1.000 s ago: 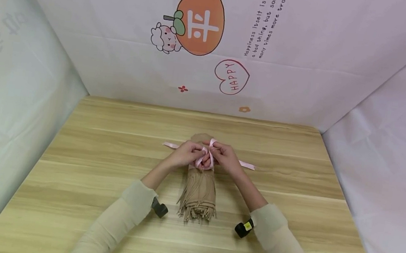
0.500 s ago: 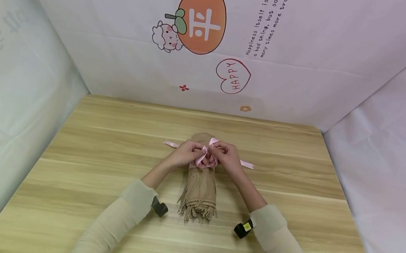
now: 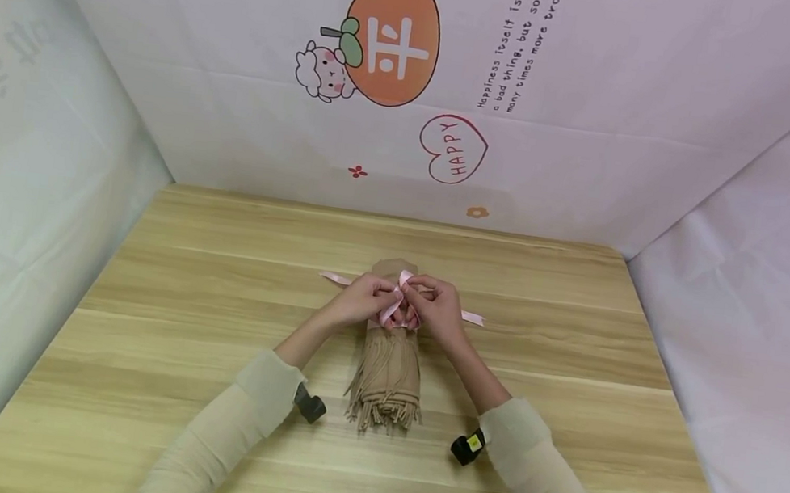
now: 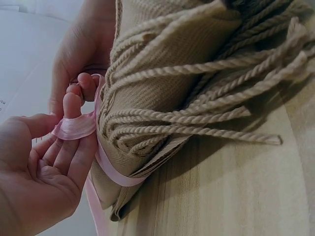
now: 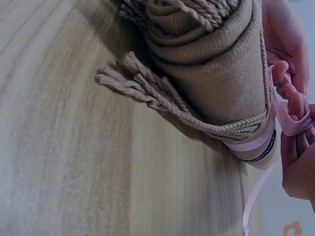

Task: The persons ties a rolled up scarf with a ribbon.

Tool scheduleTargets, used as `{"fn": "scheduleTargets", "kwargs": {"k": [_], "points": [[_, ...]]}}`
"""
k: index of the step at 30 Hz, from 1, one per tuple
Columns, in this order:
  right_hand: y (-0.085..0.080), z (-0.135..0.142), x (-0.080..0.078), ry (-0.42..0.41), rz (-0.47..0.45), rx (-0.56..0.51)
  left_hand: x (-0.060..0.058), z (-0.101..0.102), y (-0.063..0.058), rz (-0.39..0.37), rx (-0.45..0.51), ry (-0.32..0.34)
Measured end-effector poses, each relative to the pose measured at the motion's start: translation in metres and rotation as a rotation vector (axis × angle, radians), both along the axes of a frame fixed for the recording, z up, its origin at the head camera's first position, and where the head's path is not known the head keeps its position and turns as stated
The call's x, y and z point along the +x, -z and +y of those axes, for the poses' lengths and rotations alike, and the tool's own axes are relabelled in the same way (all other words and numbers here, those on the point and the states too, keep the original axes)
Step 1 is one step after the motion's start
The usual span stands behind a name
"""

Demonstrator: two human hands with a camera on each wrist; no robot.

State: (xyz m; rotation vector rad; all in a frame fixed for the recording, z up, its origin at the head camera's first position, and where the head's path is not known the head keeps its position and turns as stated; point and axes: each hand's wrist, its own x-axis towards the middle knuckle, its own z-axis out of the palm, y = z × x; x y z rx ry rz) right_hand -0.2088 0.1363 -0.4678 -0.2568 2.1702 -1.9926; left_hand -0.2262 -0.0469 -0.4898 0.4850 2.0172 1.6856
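The left hand (image 3: 361,298) and the right hand (image 3: 439,307) each have the grip pinched on the pink ribbon (image 4: 78,129) around the fringed brown cloth roll (image 3: 392,366), which lies at the middle of the worktop (image 3: 216,275), its far end near the back edge, with wide room toward both side edges.

Wood-grain tabletop (image 3: 130,387); printed white backdrop (image 3: 233,122) behind; white sheeting (image 3: 779,282) either side.

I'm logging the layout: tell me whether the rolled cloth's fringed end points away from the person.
No, in the head view the rolled cloth lies with its fringed end toward the person.
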Motion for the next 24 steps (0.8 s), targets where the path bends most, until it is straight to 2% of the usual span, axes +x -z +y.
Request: {"fn": "scheduleTargets", "kwargs": {"k": [6,15,22,24], "points": [[-0.004,-0.002,0.002,-0.011,0.029,0.027,-0.001,0.000,0.002,-0.006,0.034,0.018],[-0.005,-0.003,0.003,-0.018,0.097,0.149,-0.001,0.001,0.001,0.006,0.046,0.016],[0.024,0.004,-0.011,-0.024,0.088,0.129,-0.002,0.000,0.003,0.000,0.071,0.026],[0.027,0.006,-0.010,-0.029,0.095,0.127,-0.002,0.000,0.003,-0.017,0.079,0.023]]}}
